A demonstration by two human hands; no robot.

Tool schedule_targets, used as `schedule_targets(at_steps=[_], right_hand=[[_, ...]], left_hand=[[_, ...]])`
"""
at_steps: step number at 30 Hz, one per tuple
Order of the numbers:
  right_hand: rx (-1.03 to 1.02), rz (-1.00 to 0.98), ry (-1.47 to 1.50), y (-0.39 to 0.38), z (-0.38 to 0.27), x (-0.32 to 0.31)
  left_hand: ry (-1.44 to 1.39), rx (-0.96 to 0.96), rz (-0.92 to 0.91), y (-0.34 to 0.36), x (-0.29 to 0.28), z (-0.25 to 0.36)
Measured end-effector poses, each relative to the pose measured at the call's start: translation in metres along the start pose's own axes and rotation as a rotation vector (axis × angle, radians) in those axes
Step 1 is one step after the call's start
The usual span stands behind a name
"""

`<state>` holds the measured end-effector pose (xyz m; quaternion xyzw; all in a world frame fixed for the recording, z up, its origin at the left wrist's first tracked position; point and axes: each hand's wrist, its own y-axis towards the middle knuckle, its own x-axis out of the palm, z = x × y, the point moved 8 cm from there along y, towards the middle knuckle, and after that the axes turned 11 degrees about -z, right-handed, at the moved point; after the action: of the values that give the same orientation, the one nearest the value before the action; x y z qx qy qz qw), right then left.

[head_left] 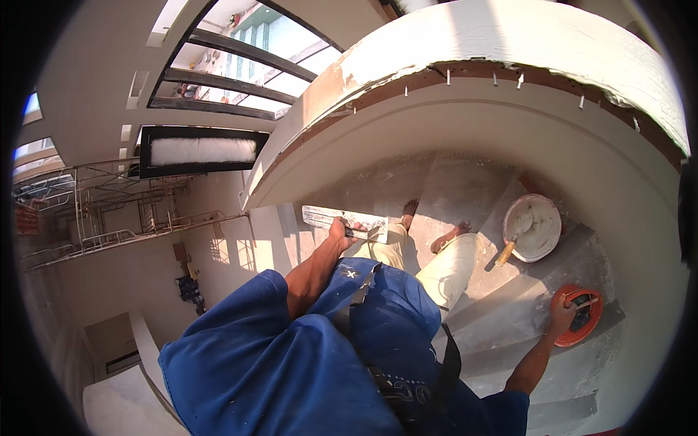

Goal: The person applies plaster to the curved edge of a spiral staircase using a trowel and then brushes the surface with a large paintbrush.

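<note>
My left hand (345, 232) is closed around a long flat plastering trowel (320, 216), its face smeared with white plaster, held in front of my waist. Low on the right, my right hand (562, 317) reaches down to an orange bucket (598, 320), with its fingers at the bucket's near-left side. A thin pale stick-like piece (587, 302) runs across the bucket's mouth from the fingers; exactly what they grip is unclear. Further up stands a bucket of white putty (538, 225), where a putty knife with a wooden handle (505, 253) leans over the rim.
Curved stair steps (502, 312) lie under my bare feet. A rounded wall (465, 123) wraps around the far side and right, its top edge coated in white plaster, with several nail-like bits hanging below. Metal scaffolding (109, 218) stands below on the left, beyond the stair.
</note>
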<state>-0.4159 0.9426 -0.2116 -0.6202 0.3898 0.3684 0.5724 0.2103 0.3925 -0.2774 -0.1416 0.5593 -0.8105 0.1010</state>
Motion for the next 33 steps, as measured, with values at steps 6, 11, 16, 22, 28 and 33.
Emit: schedule_targets(at_steps=[6,11,16,22,28,33], right_hand=[[0.017,-0.066,-0.143,-0.005,-0.002,0.006],[0.179,0.123,0.187,0.011,0.053,-0.042],[0.567,0.19,0.365,-0.008,0.136,-0.098],[0.431,0.378,0.45,-0.09,0.072,-0.142],[0.198,0.517,0.753,-0.21,-0.003,-0.153],[0.088,0.54,0.774,-0.277,-0.096,-0.146]], left_hand=[[-0.072,0.04,0.023,-0.015,0.014,0.002],[-0.176,0.088,0.104,-0.029,-0.036,0.002],[-0.204,0.074,0.159,-0.004,-0.051,0.022],[-0.26,0.127,0.049,0.024,-0.086,0.048],[-0.287,0.01,0.015,0.088,-0.092,0.057],[-0.386,0.002,-0.203,0.126,-0.135,0.085]])
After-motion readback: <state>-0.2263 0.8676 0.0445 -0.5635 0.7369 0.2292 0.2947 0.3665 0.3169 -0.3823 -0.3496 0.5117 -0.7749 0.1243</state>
